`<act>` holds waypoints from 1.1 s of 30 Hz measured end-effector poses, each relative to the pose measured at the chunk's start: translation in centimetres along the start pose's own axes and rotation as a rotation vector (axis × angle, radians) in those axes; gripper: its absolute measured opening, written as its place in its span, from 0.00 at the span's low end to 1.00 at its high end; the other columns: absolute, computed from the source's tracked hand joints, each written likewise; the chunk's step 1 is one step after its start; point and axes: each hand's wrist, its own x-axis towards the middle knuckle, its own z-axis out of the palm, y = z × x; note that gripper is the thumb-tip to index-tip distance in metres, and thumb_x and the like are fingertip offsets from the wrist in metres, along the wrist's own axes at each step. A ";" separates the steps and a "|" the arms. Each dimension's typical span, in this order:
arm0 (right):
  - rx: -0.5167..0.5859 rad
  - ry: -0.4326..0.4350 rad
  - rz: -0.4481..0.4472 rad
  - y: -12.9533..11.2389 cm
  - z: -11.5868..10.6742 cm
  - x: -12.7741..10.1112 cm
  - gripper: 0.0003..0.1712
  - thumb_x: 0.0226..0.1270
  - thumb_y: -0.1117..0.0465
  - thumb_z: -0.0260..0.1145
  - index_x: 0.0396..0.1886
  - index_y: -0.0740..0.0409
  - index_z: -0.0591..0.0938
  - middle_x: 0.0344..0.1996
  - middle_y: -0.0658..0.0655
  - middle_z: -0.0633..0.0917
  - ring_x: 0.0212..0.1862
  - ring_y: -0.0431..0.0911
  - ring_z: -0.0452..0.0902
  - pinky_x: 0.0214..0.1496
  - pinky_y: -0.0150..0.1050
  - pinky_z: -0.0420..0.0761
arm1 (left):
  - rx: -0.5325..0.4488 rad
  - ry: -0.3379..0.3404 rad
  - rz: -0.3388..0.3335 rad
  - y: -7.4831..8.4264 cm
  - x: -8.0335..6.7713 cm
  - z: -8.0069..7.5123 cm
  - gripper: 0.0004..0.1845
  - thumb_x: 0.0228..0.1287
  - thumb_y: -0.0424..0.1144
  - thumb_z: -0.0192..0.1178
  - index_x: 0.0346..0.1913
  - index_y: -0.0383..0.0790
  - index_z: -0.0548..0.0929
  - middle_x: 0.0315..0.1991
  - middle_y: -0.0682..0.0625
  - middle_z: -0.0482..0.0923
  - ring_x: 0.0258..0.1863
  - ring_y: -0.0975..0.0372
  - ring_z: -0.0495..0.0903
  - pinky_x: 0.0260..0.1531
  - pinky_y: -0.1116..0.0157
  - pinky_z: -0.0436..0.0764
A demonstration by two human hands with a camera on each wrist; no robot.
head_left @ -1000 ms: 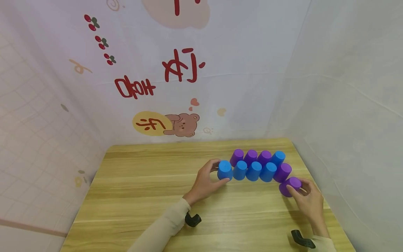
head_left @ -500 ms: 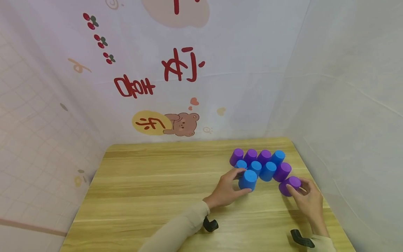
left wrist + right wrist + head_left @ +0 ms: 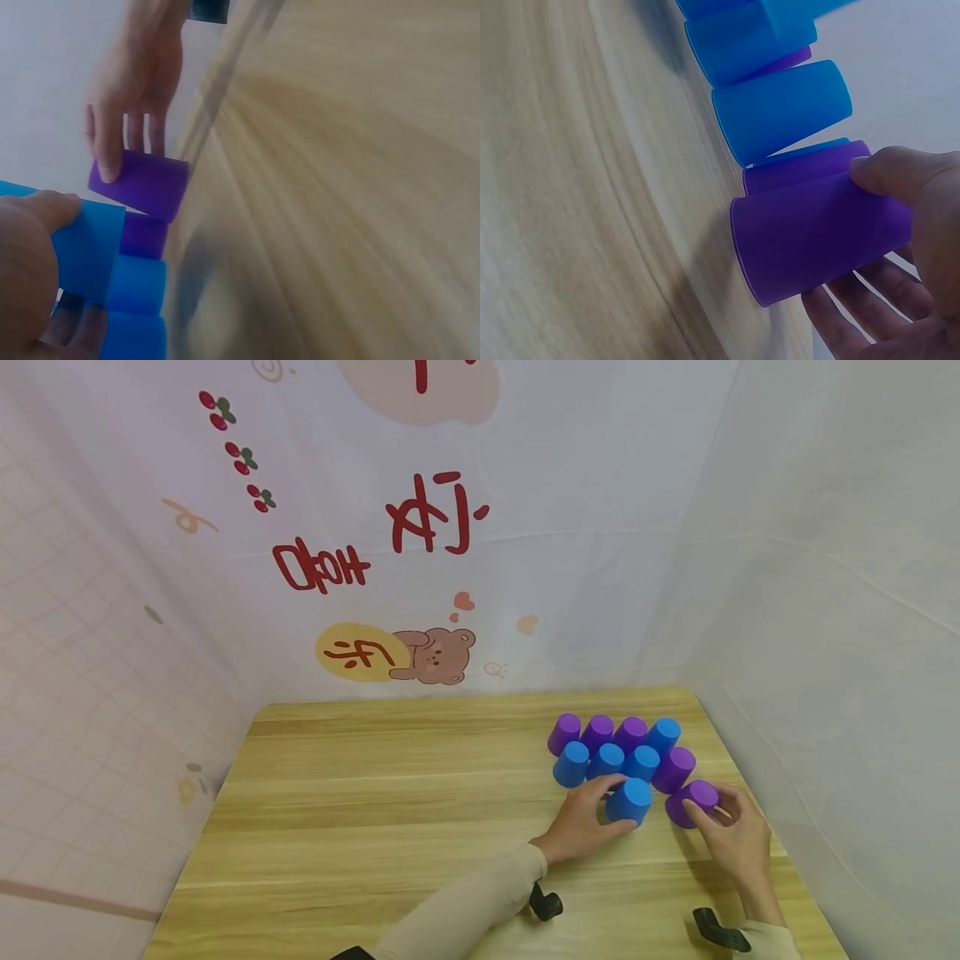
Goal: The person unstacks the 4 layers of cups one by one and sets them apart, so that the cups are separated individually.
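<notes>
left hand (image 3: 581, 823) grips an upside-down blue cup (image 3: 630, 799), right hand (image 3: 738, 835) grips a purple cup (image 3: 693, 802) near the desk's (image 3: 360, 810) right edge, wrist views pretty blurry

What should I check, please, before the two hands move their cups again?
1. Left hand grips the blue cup: ok, fingers curl round it.
2. Right hand grips the purple cup: ok, thumb and fingers hold its sides.
3. Held blue cup stands flat on the table: cannot tell, its rim is hidden.
4. Gap between the two held cups: ok, they stand apart.
5. Other cups upside down and upright: ok, none has fallen.
6. Held blue cup is free of the blue row behind: cannot tell, they look very close.
</notes>
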 end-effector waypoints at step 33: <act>0.002 0.020 -0.008 0.5 0.4 0.3 0.33 0.71 0.61 0.84 0.70 0.65 0.81 0.47 0.24 0.82 0.50 0.16 0.80 0.53 0.12 0.84 | 0.112 0.054 -0.174 0.0 3.1 5.3 0.31 0.75 0.47 0.77 0.77 0.50 0.80 0.73 0.58 0.86 0.75 0.65 0.83 0.77 0.67 0.83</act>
